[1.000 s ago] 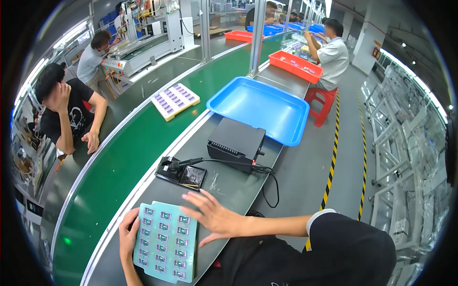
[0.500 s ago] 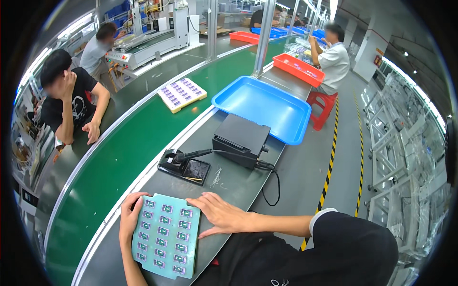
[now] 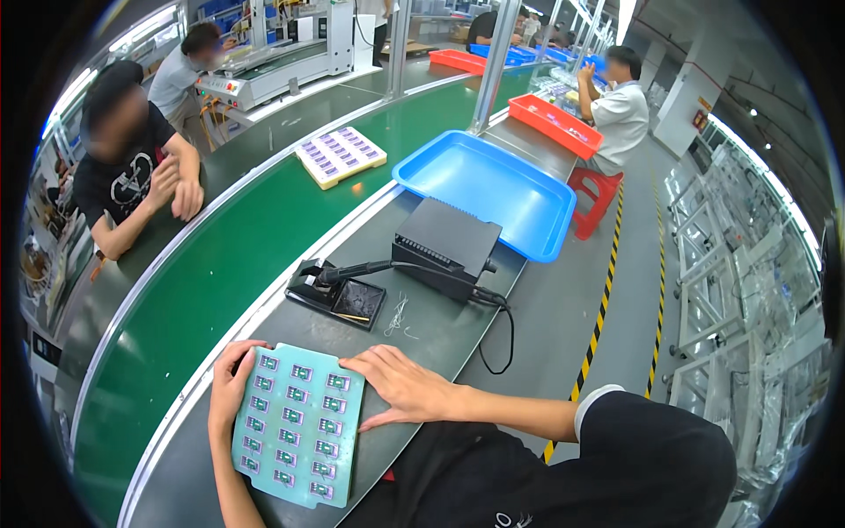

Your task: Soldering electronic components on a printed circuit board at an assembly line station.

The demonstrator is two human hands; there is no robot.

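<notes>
A pale green fixture plate [image 3: 274, 414] lies at the near edge of the bench, its rows of small purple-rimmed slots each carrying a little green circuit board. My left hand [image 3: 232, 380] grips its far left corner, thumb along the edge and fingers wrapped round the side. On the opposite side, my right hand [image 3: 403, 385] clasps the far right corner between fingers and thumb. Beyond the plate, a soldering iron [image 3: 356, 271] rests in its black stand [image 3: 337, 297], cabled to a black soldering station [image 3: 446, 245].
Thin wire bits [image 3: 398, 315] lie beside the stand. A blue tray [image 3: 484, 180] and a red bin [image 3: 555, 126] stand farther along the bench. On the green conveyor belt [image 3: 202, 255] sits a cream fixture plate [image 3: 341, 157]. A co-worker [image 3: 132, 167] leans on the belt's far side.
The view has tilted slightly; my hands keep their hold on the plate, with little shift against the bench. The co-worker across the belt has lowered a hand from the head toward the other hand.
</notes>
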